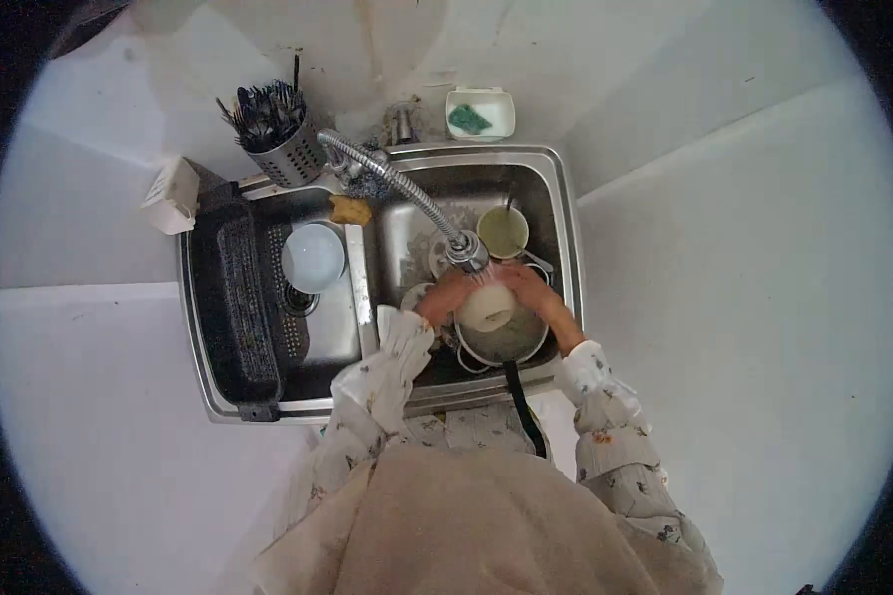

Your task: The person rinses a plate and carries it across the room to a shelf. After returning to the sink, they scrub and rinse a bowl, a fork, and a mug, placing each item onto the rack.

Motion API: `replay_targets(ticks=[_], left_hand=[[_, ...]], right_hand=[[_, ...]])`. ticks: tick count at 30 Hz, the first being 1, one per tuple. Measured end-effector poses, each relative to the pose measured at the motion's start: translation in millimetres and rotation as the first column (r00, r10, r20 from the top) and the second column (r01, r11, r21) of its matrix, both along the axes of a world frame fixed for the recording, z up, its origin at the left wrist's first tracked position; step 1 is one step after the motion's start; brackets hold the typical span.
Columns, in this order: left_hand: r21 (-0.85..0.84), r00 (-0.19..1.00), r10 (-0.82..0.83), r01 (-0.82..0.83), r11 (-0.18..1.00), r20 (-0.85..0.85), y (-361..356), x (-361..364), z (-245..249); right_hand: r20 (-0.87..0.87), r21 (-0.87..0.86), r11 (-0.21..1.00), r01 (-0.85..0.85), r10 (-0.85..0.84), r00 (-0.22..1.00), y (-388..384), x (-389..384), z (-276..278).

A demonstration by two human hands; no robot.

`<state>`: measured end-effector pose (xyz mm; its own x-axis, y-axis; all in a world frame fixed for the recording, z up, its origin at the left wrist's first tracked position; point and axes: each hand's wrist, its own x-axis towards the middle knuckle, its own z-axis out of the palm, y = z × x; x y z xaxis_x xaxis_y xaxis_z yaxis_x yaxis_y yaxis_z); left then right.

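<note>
Clock centred on the sink (569, 248); 12 points away from you. Two basins, a ledge between.

Black tray (243, 297): 9 o'clock, lengthwise in the basin on that side, probably so its ends bear on the front and back rims.

Pot (511, 347): 4 o'clock, below your hands; its position likely lets it catch runoff.

Tap (397, 178): neck arches from 12 toward 3, putting its head over your work. Water is running.

Cutlery holder (298, 162): 11 o'clock, packed upright, presumably so pieces drain through the holes.

Pale blue bowl (314, 258): between 9 and 10, apart from you.

Cream bowl (488, 309): between 3 and 4, over the pot, base seemingly turned up. Your left hand (445, 297) and right hand (526, 286) are partly curled round opposite sides, likely to steady wet, slick walls. Fingertips obscured; cannot tell how firm your grip is.

Cup (503, 232): between 2 and 3, just beyond your right hand.

Yellow sponge (349, 210): 11 o'clock, on the ledge, within reach.

Green scourer (469, 120): 1 o'clock, in a dish (506, 104), probably to contain drips.
</note>
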<state>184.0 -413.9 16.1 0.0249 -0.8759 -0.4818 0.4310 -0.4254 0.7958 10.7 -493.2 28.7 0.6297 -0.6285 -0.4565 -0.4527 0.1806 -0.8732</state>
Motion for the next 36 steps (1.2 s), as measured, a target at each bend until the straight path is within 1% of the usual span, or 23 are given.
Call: replay_targets(ticks=[1, 3, 5, 9, 11, 12, 13, 14, 15, 16, 18, 19, 21, 22, 24, 25, 27, 28, 30, 31, 33, 34, 36], left_hand=[[-0.036, 0.989, -0.112, 0.115, 0.993, 0.094, -6, 5, 18], [-0.067, 0.957, -0.218, 0.234, 0.97, 0.191, -14, 4, 15], [-0.283, 0.978, -0.061, 0.117, 0.952, 0.198, -19, -7, -36], [-0.355, 0.979, 0.083, -0.012, 0.935, 0.184, -8, -15, -72], [-0.14, 0.996, 0.079, -0.072, 0.988, 0.042, 2, -38, -70], [-0.136, 0.996, 0.074, -0.067, 0.988, 0.048, 9, -42, -56], [-0.043, 0.969, 0.205, -0.213, 0.976, -0.14, 17, -43, -29], [0.073, 0.888, 0.342, -0.336, 0.939, -0.308, 22, -42, -6], [0.072, 0.889, 0.341, -0.335, 0.939, -0.305, 25, -34, 5], [0.084, 0.868, 0.349, -0.342, 0.936, -0.353, 30, -23, 12], [0.096, 0.844, 0.357, -0.349, 0.932, -0.401, 37, -19, 12], [0.129, 0.859, 0.384, -0.362, 0.923, -0.338, 40, -21, 7], [0.153, 0.873, 0.406, -0.377, 0.913, -0.27, 41, -26, 5], [0.085, 0.867, 0.431, -0.424, 0.902, -0.248, 40, -31, 9], [0.018, 0.86, 0.458, -0.466, 0.884, -0.227, 40, -28, 19], [0.056, 0.893, 0.422, -0.419, 0.906, -0.156, 41, -21, 24], [0.1, 0.919, 0.386, -0.378, 0.921, -0.085, 43, -21, 23], [0.117, 0.901, 0.43, -0.422, 0.899, -0.059, 40, -28, 19], [0.13, 0.881, 0.472, -0.464, 0.876, -0.035, 38, -29, 15], [0.05, 0.901, 0.434, -0.434, 0.899, 0.016, 38, -25, 14], [-0.026, 0.916, 0.395, -0.394, 0.919, 0.072, 41, -21, 12], [-0.013, 0.926, 0.353, -0.354, 0.935, 0.132, 42, -20, 10], [0.001, 0.933, 0.303, -0.309, 0.951, 0.196, 40, -20, 3]], right_hand=[[0.112, 0.361, 0.929, 0.082, -0.131, 0.985, -2, -4, -1], [0.229, 0.475, 0.872, 0.119, -0.253, 0.94, 12, -12, 13], [0.346, 0.628, 0.764, 0.149, -0.446, 0.826, 28, -5, 22], [0.262, 0.713, 0.617, 0.332, -0.674, 0.69, 42, 16, 17], [0.134, 0.296, 0.793, 0.533, -0.587, 0.798, 48, 26, 20], [0.136, 0.302, 0.789, 0.535, -0.591, 0.795, 52, 29, 24], [0.027, -0.237, 0.948, 0.214, -0.214, 0.976, 57, 32, 33], [-0.273, -0.631, 0.733, -0.254, 0.097, 0.957, 61, 33, 37], [0.012, -0.672, 0.733, -0.103, 0.15, 0.989, 66, 31, 20], [0.013, -0.671, 0.734, -0.104, 0.151, 0.988, 62, 29, 27], [-0.111, -0.387, 0.889, -0.242, 0.216, 0.97, 49, 29, 38], [-0.111, -0.386, 0.89, -0.245, 0.219, 0.97, 42, 34, 36], [-0.447, -0.391, 0.863, -0.321, 0.128, 0.886, 29, 50, 26], [-0.445, -0.393, 0.862, -0.32, 0.127, 0.886, 35, 55, 9], [0.025, -0.782, 0.61, -0.126, 0.234, 0.972, 50, 60, -30], [0.024, -0.781, 0.611, -0.13, 0.237, 0.971, 45, 60, -12], [-0.572, -0.347, 0.708, -0.615, 0.359, 0.737, 32, 58, 21], [-0.57, -0.349, 0.707, -0.615, 0.361, 0.738, 36, 60, 18], [-0.492, -0.741, 0.43, -0.515, 0.174, 0.853, 45, 63, 13], [-0.494, -0.74, 0.429, -0.517, 0.174, 0.852, 43, 62, 15], [-0.37, -0.309, 0.794, -0.524, 0.407, 0.835, 41, 59, 20], [-0.369, -0.309, 0.795, -0.523, 0.406, 0.836, 39, 55, 3], [-0.398, -0.735, 0.53, -0.422, 0.167, 0.902, 36, 50, -37]])
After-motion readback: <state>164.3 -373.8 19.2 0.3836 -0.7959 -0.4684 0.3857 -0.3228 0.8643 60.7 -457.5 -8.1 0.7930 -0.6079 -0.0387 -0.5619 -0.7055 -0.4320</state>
